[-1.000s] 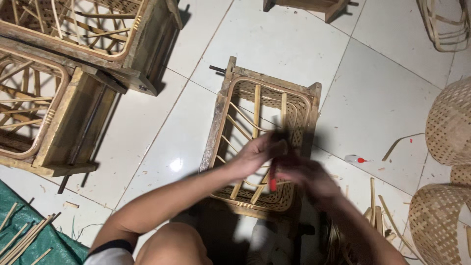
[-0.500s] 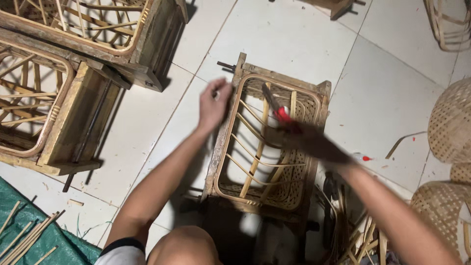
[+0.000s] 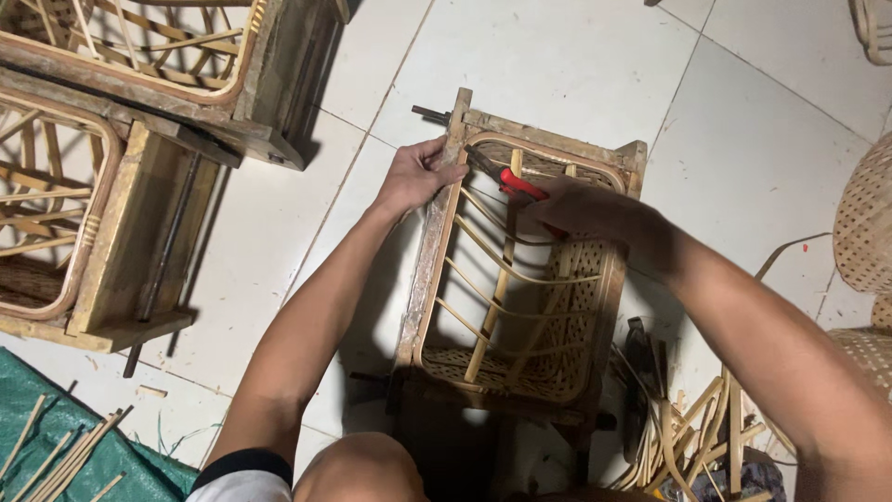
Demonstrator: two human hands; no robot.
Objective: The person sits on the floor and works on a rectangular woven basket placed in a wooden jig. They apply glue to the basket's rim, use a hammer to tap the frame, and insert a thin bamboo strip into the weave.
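A wooden frame mould (image 3: 429, 270) with a half-woven rattan basket (image 3: 557, 353) inside it stands on the tiled floor in front of me. My left hand (image 3: 416, 177) grips the frame's upper left corner, fingers curled over the rim. My right hand (image 3: 581, 206) is shut on a red-handled tool (image 3: 518, 184) whose dark tip points at the rattan rim near that same corner. Bent rattan strips (image 3: 502, 265) cross the inside of the basket.
Two more wooden frame moulds (image 3: 139, 112) with rattan lie at the left. Woven baskets (image 3: 864, 223) stand at the right edge. Loose bamboo strips (image 3: 692, 437) lie at the lower right, and thin sticks rest on a green tarp (image 3: 102, 451) at the lower left.
Both hands have moved from the basket's near middle up to its far left corner. My left hand has taken hold of the frame's rim, and the red-handled tool now points at that corner.
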